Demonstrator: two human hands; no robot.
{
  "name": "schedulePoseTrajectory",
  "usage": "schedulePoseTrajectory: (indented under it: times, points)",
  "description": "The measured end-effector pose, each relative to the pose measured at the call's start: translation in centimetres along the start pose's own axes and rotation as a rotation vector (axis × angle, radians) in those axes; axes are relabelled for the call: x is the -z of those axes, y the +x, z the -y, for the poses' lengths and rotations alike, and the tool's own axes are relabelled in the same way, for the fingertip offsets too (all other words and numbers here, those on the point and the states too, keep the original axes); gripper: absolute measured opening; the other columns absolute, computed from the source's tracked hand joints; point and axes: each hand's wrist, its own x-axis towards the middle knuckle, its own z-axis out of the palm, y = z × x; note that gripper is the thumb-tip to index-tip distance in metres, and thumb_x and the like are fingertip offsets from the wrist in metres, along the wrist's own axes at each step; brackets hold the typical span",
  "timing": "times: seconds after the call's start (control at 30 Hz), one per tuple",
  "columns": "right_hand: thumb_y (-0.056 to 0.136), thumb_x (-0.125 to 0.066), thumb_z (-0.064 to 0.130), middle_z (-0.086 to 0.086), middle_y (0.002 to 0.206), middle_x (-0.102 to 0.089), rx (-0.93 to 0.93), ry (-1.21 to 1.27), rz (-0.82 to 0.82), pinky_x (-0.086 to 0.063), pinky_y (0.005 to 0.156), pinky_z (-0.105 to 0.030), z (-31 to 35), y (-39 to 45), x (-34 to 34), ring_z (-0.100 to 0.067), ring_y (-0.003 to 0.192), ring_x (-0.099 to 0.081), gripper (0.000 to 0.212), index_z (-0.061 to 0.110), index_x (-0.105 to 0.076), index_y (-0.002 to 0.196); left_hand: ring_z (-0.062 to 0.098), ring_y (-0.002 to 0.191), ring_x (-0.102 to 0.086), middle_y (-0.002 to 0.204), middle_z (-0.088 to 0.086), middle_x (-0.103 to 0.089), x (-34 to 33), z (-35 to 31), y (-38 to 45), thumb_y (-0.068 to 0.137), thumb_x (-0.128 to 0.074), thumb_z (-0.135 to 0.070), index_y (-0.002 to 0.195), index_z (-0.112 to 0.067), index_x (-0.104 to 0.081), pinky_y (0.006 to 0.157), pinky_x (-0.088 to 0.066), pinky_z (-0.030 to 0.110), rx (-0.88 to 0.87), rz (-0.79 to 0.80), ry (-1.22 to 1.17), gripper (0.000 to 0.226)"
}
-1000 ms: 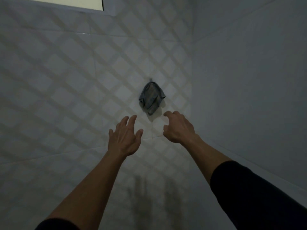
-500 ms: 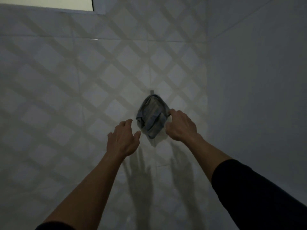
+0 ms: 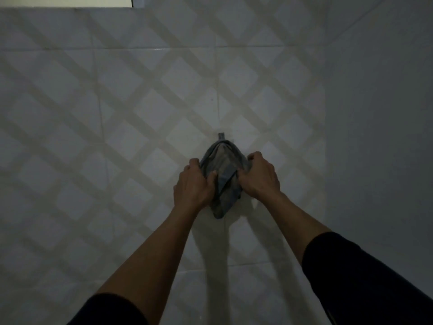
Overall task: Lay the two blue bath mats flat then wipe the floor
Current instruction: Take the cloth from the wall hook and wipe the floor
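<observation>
A bunched grey-blue cloth (image 3: 223, 160) hangs from a small hook (image 3: 222, 136) on the white tiled wall. My left hand (image 3: 193, 184) grips the cloth's left side, thumb pressed into its front. My right hand (image 3: 261, 175) grips its right side. The cloth's lower tip pokes out below my hands. No bath mats and no floor are in view.
The tiled wall (image 3: 117, 137) carries a diamond lattice of shadows. A plain wall (image 3: 379, 137) meets it in a corner on the right. A pale window edge (image 3: 65, 1) sits at the top left.
Both hands reached forward and closed on the hanging cloth; a second ago they were open and short of it. The camera moved closer to the wall.
</observation>
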Motion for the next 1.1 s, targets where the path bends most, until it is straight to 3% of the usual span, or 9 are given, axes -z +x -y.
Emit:
schedulePoseTrajectory:
  times: [0.07, 0.17, 0.27, 0.5, 0.67, 0.83, 0.97, 1.1]
  points:
    - [0.090, -0.060, 0.035, -0.011, 0.113, -0.062, 0.013, 0.027, -0.013, -0.054, 0.079, -0.041, -0.3, 0.7, -0.3, -0.030, 0.096, -0.059, 0.030, 0.016, -0.053, 0.111, 0.037, 0.107, -0.057, 0.119, 0.016, -0.059, -0.6, -0.3, 0.5, 0.095, -0.055, -0.046, 0.123, -0.010, -0.047, 0.078, -0.049, 0.040, 0.049, -0.034, -0.046, 0.047]
    - [0.093, -0.055, 0.030, -0.013, 0.100, -0.062, 0.054, 0.041, -0.046, -0.043, 0.067, -0.033, -0.6, 1.3, -0.7, -0.028, 0.082, -0.055, 0.018, 0.012, -0.053, 0.093, 0.031, 0.093, -0.056, 0.110, 0.016, -0.061, -1.3, -0.6, 1.2, 0.098, -0.053, -0.037, 0.105, -0.010, -0.053, 0.069, -0.038, 0.033, 0.071, -0.066, -0.075, 0.028]
    - [0.097, -0.050, 0.029, -0.010, 0.098, -0.057, 0.074, 0.138, -0.088, -0.039, 0.070, -0.032, -0.5, 1.5, -0.5, -0.027, 0.085, -0.053, 0.017, 0.012, -0.047, 0.096, 0.032, 0.092, -0.057, 0.106, 0.016, -0.060, -1.4, -0.9, 1.7, 0.100, -0.046, -0.032, 0.097, -0.011, -0.052, 0.069, -0.040, 0.035, 0.102, -0.116, -0.154, 0.022]
    - [0.102, -0.040, 0.028, -0.007, 0.093, -0.055, 0.094, 0.331, -0.237, -0.041, 0.068, -0.036, 1.0, 0.8, 0.9, -0.030, 0.085, -0.056, 0.012, 0.017, -0.037, 0.105, 0.027, 0.083, -0.046, 0.095, 0.006, -0.049, 0.2, -2.7, 0.5, 0.106, -0.029, -0.036, 0.109, -0.013, -0.041, 0.074, -0.039, 0.037, 0.251, -0.272, -0.451, 0.026]
    - [0.103, -0.035, 0.031, -0.003, 0.096, -0.059, 0.084, 0.348, -0.298, -0.046, 0.073, -0.038, 2.4, -0.8, 1.0, -0.028, 0.086, -0.057, 0.008, 0.024, -0.037, 0.106, 0.028, 0.084, -0.048, 0.098, 0.007, -0.052, 1.8, -3.2, -0.9, 0.106, -0.026, -0.039, 0.113, -0.018, -0.040, 0.074, -0.040, 0.038, 0.277, -0.307, -0.426, 0.026]
    - [0.101, -0.039, 0.032, -0.003, 0.090, -0.057, 0.022, 0.403, -0.230, -0.040, 0.070, -0.033, 3.3, -4.0, 0.8, -0.028, 0.087, -0.057, 0.016, 0.017, -0.045, 0.100, 0.028, 0.090, -0.051, 0.107, 0.008, -0.059, 3.5, -2.2, -3.2, 0.100, -0.035, -0.050, 0.114, -0.019, -0.053, 0.080, -0.040, 0.037, 0.323, -0.250, -0.383, 0.038]
    - [0.089, -0.060, 0.051, 0.000, 0.095, -0.057, -0.011, 0.353, -0.149, -0.038, 0.072, -0.025, 3.9, -7.8, 0.3, -0.019, 0.084, -0.052, 0.033, 0.022, -0.052, 0.101, 0.028, 0.081, -0.058, 0.089, 0.010, -0.064, 5.5, -0.3, -6.4, 0.087, -0.050, -0.068, 0.087, -0.013, -0.060, 0.070, -0.039, 0.031, 0.299, -0.232, -0.380, 0.056]
    - [0.082, -0.069, 0.054, -0.005, 0.094, -0.066, -0.044, 0.299, -0.135, -0.046, 0.072, -0.028, 4.5, -12.6, -1.4, -0.024, 0.088, -0.061, 0.042, 0.016, -0.062, 0.098, 0.032, 0.085, -0.061, 0.090, 0.013, -0.065, 7.4, 2.7, -10.7, 0.085, -0.064, -0.058, 0.086, -0.011, -0.059, 0.069, -0.040, 0.031, 0.291, -0.217, -0.302, 0.047]
